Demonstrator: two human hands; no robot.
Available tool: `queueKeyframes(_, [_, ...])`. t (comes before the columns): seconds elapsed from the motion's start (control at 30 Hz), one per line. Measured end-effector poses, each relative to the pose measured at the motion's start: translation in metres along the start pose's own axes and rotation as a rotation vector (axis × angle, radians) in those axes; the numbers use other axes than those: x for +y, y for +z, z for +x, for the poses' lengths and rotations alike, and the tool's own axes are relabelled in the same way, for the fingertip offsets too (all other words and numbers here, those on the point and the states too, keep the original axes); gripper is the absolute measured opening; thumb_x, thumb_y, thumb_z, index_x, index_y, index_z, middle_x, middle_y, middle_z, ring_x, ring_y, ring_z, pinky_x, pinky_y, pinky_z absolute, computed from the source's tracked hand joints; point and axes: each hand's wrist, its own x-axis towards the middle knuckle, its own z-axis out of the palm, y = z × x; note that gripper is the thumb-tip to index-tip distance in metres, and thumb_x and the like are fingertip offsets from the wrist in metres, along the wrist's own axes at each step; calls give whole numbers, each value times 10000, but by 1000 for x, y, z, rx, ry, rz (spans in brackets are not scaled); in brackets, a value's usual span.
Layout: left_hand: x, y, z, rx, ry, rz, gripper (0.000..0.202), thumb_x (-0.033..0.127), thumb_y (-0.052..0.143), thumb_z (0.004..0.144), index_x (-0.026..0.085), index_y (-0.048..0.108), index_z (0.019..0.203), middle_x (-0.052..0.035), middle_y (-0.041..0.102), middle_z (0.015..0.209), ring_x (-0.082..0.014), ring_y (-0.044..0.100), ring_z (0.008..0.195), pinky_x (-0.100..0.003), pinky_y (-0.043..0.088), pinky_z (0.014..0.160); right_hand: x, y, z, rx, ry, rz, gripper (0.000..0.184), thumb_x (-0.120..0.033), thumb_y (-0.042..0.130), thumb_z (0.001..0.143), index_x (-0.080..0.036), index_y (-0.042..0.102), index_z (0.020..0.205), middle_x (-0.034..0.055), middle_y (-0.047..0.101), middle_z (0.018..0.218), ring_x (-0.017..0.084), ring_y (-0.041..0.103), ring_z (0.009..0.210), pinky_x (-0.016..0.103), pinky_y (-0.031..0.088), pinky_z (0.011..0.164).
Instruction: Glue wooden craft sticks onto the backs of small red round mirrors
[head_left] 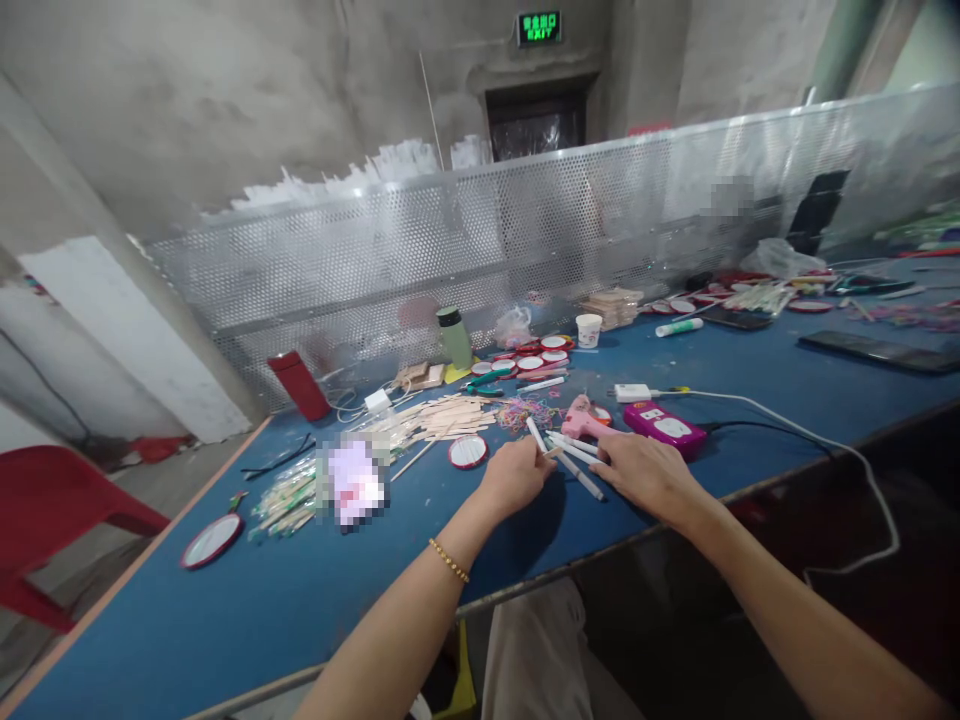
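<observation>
My left hand [516, 474] rests on the blue table [225, 600], fingers curled around a white glue stick [537, 436] that points up and away. My right hand [646, 472] lies just to the right, its fingers closed on several more white glue sticks [574, 450] lying flat on the table. A pink glue gun [583, 418] sits right behind both hands. A small round red-rimmed mirror [468, 452] lies left of my left hand. A gold bracelet [448, 560] circles my left wrist.
A magenta power strip [664, 426] with a white cable [840, 440] lies behind my right hand. Wooden sticks [442, 414], coloured rubber bands [525, 412], more red-rimmed mirrors [532, 362], a green bottle [454, 338], a red flask [300, 386] and a perforated metal screen [525, 230] stand farther back. A red chair [52, 510] is left.
</observation>
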Motion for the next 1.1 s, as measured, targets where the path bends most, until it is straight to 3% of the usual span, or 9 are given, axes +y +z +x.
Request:
queueKeyframes(0.2, [0,-4,-2,-38,80,-43,206,325,551,892,187,683,969,-76,735,892,-218,671,837,-281,450,705,-4,0,-8,36,56,-35,185,-282,513,880,-189,664,936,93,721,949,252,689,860,289,378,630])
queueKeyframes(0.37, [0,-5,-4,-26,76,-93,163,315,574,878,187,674,884,-66,714,844,-202,639,773,-263,397,651,6,4,-15,87,38,-15,168,-288,507,857,-205,653,863,76,717,842,252,688,776,287,375,585])
queueKeyframes(0.5, [-1,-7,-5,117,68,-221,151,290,585,870,178,612,773,-43,645,708,-168,563,659,-259,333,599,19,5,-22,191,22,177,110,-297,515,804,-236,603,778,24,660,645,211,642,579,285,392,546])
queueKeyframes(0.57, [-2,-8,-5,230,32,-356,179,301,571,881,182,587,749,-15,594,629,-147,518,604,-255,326,593,23,1,-28,290,-13,321,101,-332,530,762,-244,564,729,9,622,574,197,610,509,289,412,529])
queueKeyframes(0.63, [-1,-9,-5,253,-2,-553,241,340,557,892,179,579,714,8,546,547,-126,483,548,-249,335,587,21,-5,-31,418,-54,442,152,-390,520,754,-249,556,708,10,608,547,192,590,471,294,418,502])
queueKeyframes(0.73, [2,-8,-7,110,5,-916,370,496,585,852,155,620,714,10,542,505,-90,412,459,-236,312,525,7,-12,-30,605,-61,518,255,-485,505,789,-252,582,719,28,630,568,195,579,467,307,427,487])
queueKeyframes(0.8, [5,-9,-8,-37,30,-1154,455,595,634,774,142,654,818,16,559,505,-63,330,397,-226,244,458,-8,-11,-24,690,-48,558,293,-521,517,804,-247,594,735,46,652,603,210,604,506,315,445,495])
queueKeyframes(0.97, [4,-16,-9,0,67,-1495,610,684,725,600,135,628,847,57,508,481,-26,252,331,-214,138,390,-42,5,-5,714,-154,723,266,-495,548,849,-239,582,784,51,686,719,208,655,617,316,520,572])
queueKeyframes(1.1, [-1,-23,-10,-3,43,-1588,549,614,770,606,135,614,824,86,445,462,-15,235,328,-210,137,387,-54,13,3,704,-313,815,216,-432,594,859,-217,605,884,22,655,721,166,617,586,290,533,565])
